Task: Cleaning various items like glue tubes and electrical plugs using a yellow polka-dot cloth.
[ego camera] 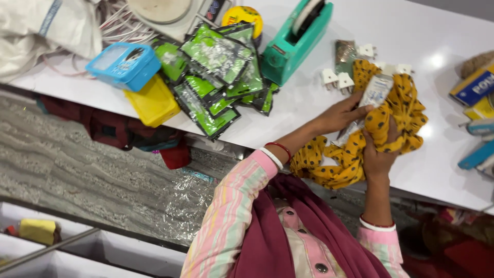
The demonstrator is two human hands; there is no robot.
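Observation:
A yellow cloth with black dots (406,110) lies bunched on the white counter (309,110), one end hanging over the front edge. My right hand (378,152) grips the cloth from below, fingers closed into its folds. My left hand (339,116) reaches in from the left, its fingertips on a small clear-and-white packet (374,91) that rests on top of the cloth. Both wrists carry bangles, and the sleeves are pink-striped.
Left of the hands are several green packets (216,77), a teal tape dispenser (296,41), a blue box (123,64) and a yellow box (153,101). White plugs (337,80) lie behind the cloth. Blue and yellow boxes (476,87) sit at the right edge, a white sack (36,31) far left.

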